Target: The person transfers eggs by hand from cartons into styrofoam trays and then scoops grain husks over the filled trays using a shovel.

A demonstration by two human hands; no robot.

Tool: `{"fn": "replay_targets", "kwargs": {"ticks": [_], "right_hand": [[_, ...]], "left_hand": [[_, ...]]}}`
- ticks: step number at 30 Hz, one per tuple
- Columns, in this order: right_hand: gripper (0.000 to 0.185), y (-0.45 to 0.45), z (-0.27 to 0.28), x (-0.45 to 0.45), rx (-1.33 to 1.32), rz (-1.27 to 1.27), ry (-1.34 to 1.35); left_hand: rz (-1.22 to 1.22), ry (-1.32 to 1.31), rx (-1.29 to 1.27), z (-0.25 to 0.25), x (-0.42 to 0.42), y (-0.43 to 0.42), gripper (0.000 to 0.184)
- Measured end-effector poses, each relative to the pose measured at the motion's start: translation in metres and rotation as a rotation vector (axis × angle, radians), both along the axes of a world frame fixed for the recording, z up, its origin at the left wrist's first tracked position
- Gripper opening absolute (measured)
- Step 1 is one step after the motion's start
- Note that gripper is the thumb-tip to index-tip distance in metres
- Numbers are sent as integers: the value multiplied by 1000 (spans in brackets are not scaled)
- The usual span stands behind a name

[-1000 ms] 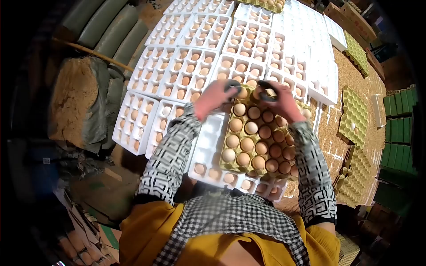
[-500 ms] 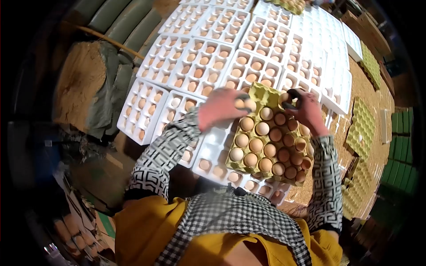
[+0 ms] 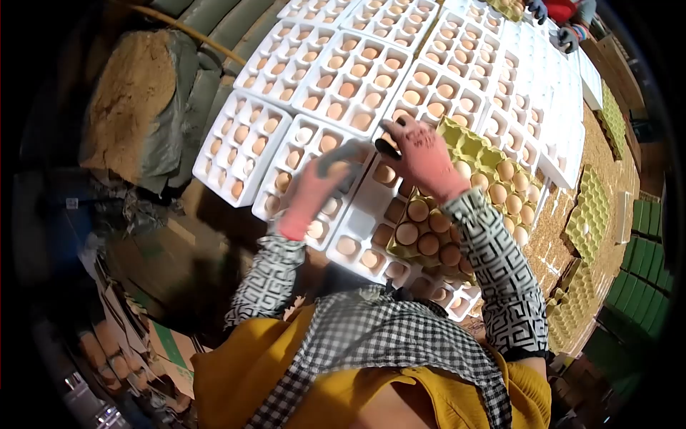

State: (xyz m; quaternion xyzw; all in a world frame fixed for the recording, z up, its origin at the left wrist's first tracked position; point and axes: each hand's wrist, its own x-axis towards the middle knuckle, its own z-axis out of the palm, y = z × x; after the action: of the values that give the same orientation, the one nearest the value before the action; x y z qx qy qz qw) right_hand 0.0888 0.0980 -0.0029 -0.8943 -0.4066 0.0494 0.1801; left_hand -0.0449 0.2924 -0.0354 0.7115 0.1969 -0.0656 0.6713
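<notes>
My left hand (image 3: 318,189), in a pink glove with grey fingertips and smeared by motion, is closed around an egg (image 3: 338,170) above a white foam tray (image 3: 261,207). My right hand (image 3: 425,157), gloved the same way, has its dark fingertips curled on an egg (image 3: 388,137) at the cells of the neighbouring foam tray (image 3: 366,202). Beneath my right forearm a yellow-green pulp egg tray (image 3: 468,150) rests on the foam tray. Several brown eggs (image 3: 429,244) sit in it, and its far-left cups hold none. My right sleeve hides part of it.
More white foam trays (image 3: 348,89) with eggs reach across the table. Pulp trays (image 3: 587,214) lie on the brown tabletop (image 3: 554,247) at right. Another person's gloved hand (image 3: 568,39) shows at the far right. Green crates (image 3: 647,264) stand beyond; a sack (image 3: 136,107) is at left.
Both hands have moved left, away from the pulp tray's far cups and over the foam trays. The view has shifted, and the other person's hands now show more at the far right.
</notes>
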Motion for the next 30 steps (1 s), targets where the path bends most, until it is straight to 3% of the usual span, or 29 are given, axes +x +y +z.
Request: {"fn": "replay_targets", "kwargs": {"ticks": [1, 3, 5, 7, 8, 11, 13, 15, 17, 19, 20, 22, 23, 24, 25, 28, 29, 30], "right_hand": [[28, 2, 6, -16, 42, 22, 103], [28, -4, -24, -33, 49, 221, 38], [33, 0, -14, -55, 112, 234, 44], [34, 3, -22, -71, 76, 294, -88], [45, 4, -35, -77, -23, 312, 12], [46, -10, -19, -75, 12, 355, -56], [57, -28, 34, -59, 260, 168, 111], [61, -73, 58, -44, 420, -149, -5], [52, -121, 69, -22, 542, -367, 139], [51, -159, 66, -7, 331, -439, 135], [53, -164, 61, -4, 187, -391, 72], [59, -150, 43, -2, -110, -292, -75], [51, -133, 30, -2, -334, -311, -47], [49, -128, 17, -3, -309, -258, -116], [47, -128, 13, -4, -284, -206, -182], [43, -155, 21, 3, -2, -206, -49], [40, -175, 20, -1, 317, -392, 208], [42, -192, 27, -9, 666, -480, 406]], "left_hand": [[179, -10, -461, 17, -12, 5, 42], [223, -113, -513, 10, -29, 10, 39], [200, -182, -559, 15, -46, 3, 40], [252, -275, -228, 18, -58, -5, 37], [332, -298, -223, 24, -62, -10, 39], [163, -406, -33, 11, -75, -20, 45], [-52, -481, 468, -1, -86, -35, 52], [-344, -432, 836, -33, -87, -44, 53], [-296, -526, 839, -27, -77, -51, 43], [-149, -588, 742, -11, -58, -51, 44], [-178, -581, 663, -5, -39, -56, 51], [-378, -584, 815, 18, 2, -74, 53], [-466, -597, 912, 30, 22, -89, 51], [-584, -547, 1045, 14, 37, -99, 57], [-658, -454, 1001, 17, 52, -104, 55], [-748, -566, 1124, 25, 72, -102, 46], [-805, -601, 1134, 29, 72, -100, 41], [-760, -569, 942, 27, 69, -97, 38]]}}
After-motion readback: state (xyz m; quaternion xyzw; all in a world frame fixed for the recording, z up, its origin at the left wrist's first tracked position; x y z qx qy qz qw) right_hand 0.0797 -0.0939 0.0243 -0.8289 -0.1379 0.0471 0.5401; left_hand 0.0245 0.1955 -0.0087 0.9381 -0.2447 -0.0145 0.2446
